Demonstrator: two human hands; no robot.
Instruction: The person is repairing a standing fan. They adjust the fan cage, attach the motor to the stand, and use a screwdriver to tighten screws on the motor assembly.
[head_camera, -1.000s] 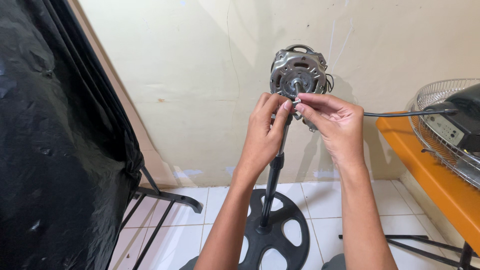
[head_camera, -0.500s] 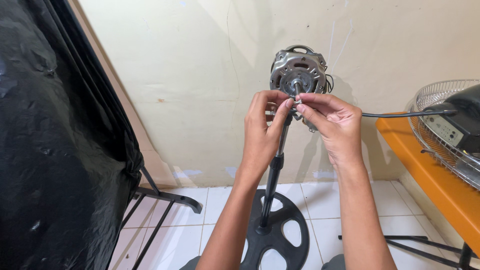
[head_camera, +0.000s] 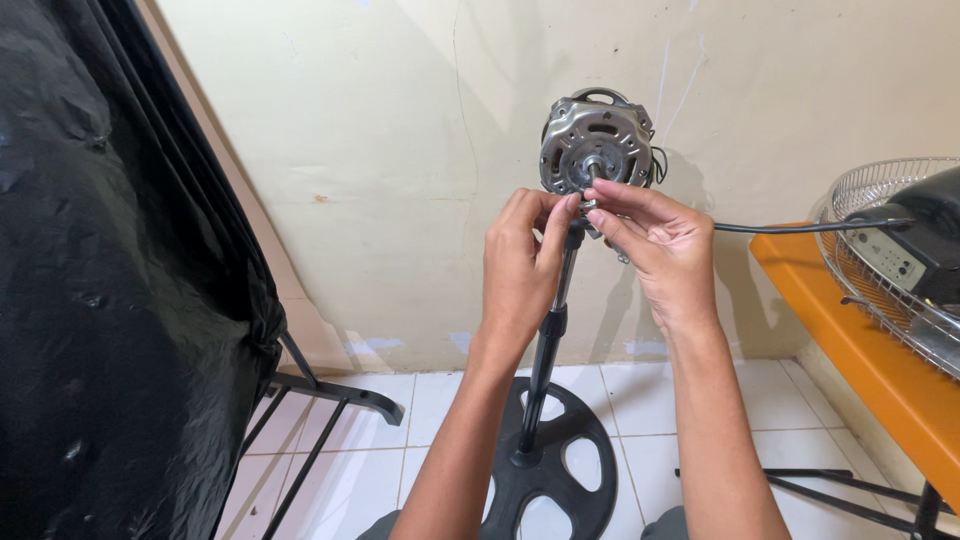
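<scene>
Head view, single entry.

- Fan motor (head_camera: 597, 143): bare metal housing, no blade or guard, mounted atop a black stand pole (head_camera: 548, 345) at chest height before a cream wall (head_camera: 400, 150); its shaft points toward the viewer, which brings the front within reach of both hands.
- Left hand (head_camera: 520, 265): raised just below the motor, fingers curled together, tips pinching at a small part beneath the shaft; the part itself is too small to identify.
- Right hand (head_camera: 660, 245): fingers pressed together, tips meeting the left hand's at the same spot, seemingly steadying it.
- Round black base (head_camera: 560, 470): on white floor tiles.
- Black cord (head_camera: 790, 228): runs right from the motor.
- Wire fan guard (head_camera: 880, 250): lying on an orange table (head_camera: 870, 360).
- Black plastic sheet (head_camera: 100, 300): hanging at left.
</scene>
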